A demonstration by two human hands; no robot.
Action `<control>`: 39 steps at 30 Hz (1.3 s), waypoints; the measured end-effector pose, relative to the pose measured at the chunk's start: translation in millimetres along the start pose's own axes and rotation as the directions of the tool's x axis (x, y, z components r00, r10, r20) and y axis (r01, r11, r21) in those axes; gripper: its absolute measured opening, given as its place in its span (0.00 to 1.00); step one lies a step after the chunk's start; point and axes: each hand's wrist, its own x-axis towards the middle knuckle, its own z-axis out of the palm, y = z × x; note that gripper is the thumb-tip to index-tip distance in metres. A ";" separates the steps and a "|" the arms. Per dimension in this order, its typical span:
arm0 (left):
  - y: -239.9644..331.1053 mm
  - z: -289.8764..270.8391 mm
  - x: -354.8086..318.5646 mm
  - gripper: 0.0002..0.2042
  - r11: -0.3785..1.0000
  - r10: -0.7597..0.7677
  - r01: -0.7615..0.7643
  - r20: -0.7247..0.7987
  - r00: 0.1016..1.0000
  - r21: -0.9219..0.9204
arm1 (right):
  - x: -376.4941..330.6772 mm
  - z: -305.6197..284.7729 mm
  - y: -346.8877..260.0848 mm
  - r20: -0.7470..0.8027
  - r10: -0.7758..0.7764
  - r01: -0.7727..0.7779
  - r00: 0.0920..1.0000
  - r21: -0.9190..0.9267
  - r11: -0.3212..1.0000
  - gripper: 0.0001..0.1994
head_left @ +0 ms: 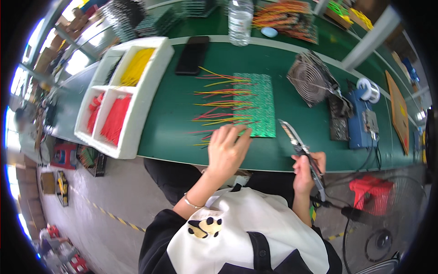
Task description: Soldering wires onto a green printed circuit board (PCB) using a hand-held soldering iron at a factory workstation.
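Observation:
A green circuit board (256,103) lies on the green table (173,114), with red and yellow wires (219,102) sticking out of its left edge. My left hand (226,148) rests on the wires at the board's near left corner, fingers spread and pressing down. To the right, my right hand (305,170) grips a soldering iron (299,145) by its handle. Its tip points up and away, just right of the board's near edge and clear of the board.
A white foam tray (137,114) with yellow and red wire bundles sits at left. A black phone (192,55) and a water bottle (240,20) lie behind the board. A small fan (311,77), a solder spool (368,89) and a blue station (362,119) stand at right.

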 end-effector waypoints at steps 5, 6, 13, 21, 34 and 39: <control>-0.6 3.2 -1.2 0.12 0.999 0.010 -0.010 -0.010 1.000 -0.053 | 29.1 -13.7 -1.3 -0.119 -0.125 0.115 0.985 -0.082 0.990 0.07; 0.0 2.0 -2.5 0.11 0.998 0.003 -0.004 -0.018 1.000 -0.067 | 33.9 -17.2 2.0 -0.122 -0.145 0.137 0.982 -0.075 0.988 0.06; 0.7 -1.8 -13.9 0.06 0.993 -0.002 -0.002 -0.032 0.999 -0.119 | 42.7 -18.9 7.1 -0.121 -0.108 0.101 0.987 -0.060 0.993 0.08; -23.1 -53.7 26.8 0.13 0.988 0.068 -0.054 0.096 0.993 -0.145 | 47.0 -19.4 10.7 -0.124 -0.094 0.091 0.988 -0.033 0.995 0.06; -320.3 -104.4 108.6 0.06 0.830 -0.539 0.522 0.041 0.841 0.199 | 45.1 -22.5 12.3 -0.211 -0.054 0.052 0.976 -0.014 0.999 0.08; -338.5 -101.1 104.5 0.06 0.803 -0.585 0.589 -0.066 0.808 0.094 | 45.2 -16.5 4.5 -0.167 -0.082 0.071 0.983 -0.071 0.995 0.08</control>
